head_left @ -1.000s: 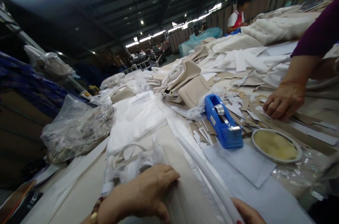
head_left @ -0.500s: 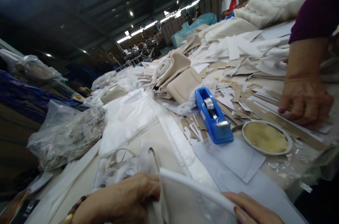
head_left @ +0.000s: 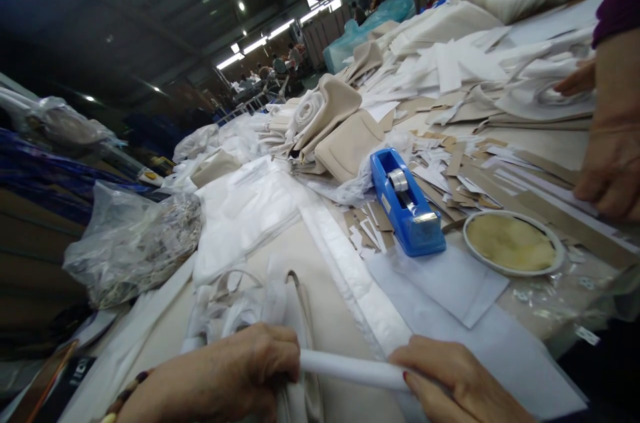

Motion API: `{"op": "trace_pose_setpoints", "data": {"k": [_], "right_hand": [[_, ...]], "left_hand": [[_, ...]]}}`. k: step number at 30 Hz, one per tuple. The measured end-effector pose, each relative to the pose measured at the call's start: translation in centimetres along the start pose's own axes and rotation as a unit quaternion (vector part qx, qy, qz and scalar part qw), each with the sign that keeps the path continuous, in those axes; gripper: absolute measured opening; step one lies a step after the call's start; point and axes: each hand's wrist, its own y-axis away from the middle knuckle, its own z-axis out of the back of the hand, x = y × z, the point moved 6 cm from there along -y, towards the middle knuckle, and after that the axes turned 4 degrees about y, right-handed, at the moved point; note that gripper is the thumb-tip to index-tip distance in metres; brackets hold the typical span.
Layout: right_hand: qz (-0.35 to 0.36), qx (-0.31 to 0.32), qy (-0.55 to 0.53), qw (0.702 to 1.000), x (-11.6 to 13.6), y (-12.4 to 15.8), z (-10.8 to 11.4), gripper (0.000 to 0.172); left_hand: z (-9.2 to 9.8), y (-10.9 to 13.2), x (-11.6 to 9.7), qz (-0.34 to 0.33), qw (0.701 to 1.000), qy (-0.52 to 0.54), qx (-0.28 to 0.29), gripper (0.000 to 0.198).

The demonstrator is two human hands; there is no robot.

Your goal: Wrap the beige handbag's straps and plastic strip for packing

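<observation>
Between my two hands stretches a thin white sheet rolled into a narrow tube (head_left: 353, 369). My left hand (head_left: 240, 369), with a beaded bracelet at the wrist, is closed around the tube's left end. At the right end, my right hand (head_left: 450, 379) pinches it between thumb and fingers. Behind my left hand lie a beige strap (head_left: 303, 316) and bunched clear wrapping (head_left: 240, 306); what they belong to is partly hidden. White translucent sheets (head_left: 450, 283) lie flat beyond my right hand.
A blue tape dispenser (head_left: 407, 206) stands beyond my hands, beside a round dish of yellowish material (head_left: 513, 243). Paper scraps, beige bags (head_left: 350, 143) and a stuffed plastic bag (head_left: 145, 243) surround them. A co-worker's hand (head_left: 613, 176) rests at the right.
The white sheet, looser and wider before, is now a tighter narrow tube. My right hand has moved left and up along it. The co-worker's hand has shifted right in view.
</observation>
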Motion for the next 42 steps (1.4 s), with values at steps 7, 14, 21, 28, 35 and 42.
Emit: {"op": "trace_pose_setpoints", "data": {"k": [7,14,21,28,35,42], "right_hand": [[-0.022,0.080,-0.007,0.996,1.0,-3.7,0.4,0.028],[-0.032,0.119,-0.012,0.992,0.8,-4.6,-2.5,0.025],[-0.098,0.186,-0.039,0.977,-1.1,-3.9,-0.9,0.040],[-0.111,0.213,-0.063,0.969,-1.0,-6.1,-2.7,0.044],[-0.057,0.223,0.053,0.972,3.0,-7.1,-8.1,0.041],[-0.080,0.197,0.012,0.977,2.3,-6.3,-8.8,0.044]], "left_hand": [[-0.7,0.4,-0.1,-0.081,0.996,-0.017,-0.036,0.019],[-0.6,0.8,-1.2,-0.092,0.993,-0.059,-0.042,0.028],[-1.6,10.9,11.6,0.091,0.871,0.091,-0.475,0.042],[-12.2,13.4,23.8,0.192,0.650,0.478,-0.558,0.068],[-12.8,10.0,20.1,0.138,0.539,0.667,-0.496,0.062],[-13.4,10.0,20.5,0.119,0.549,0.668,-0.488,0.070]]}}
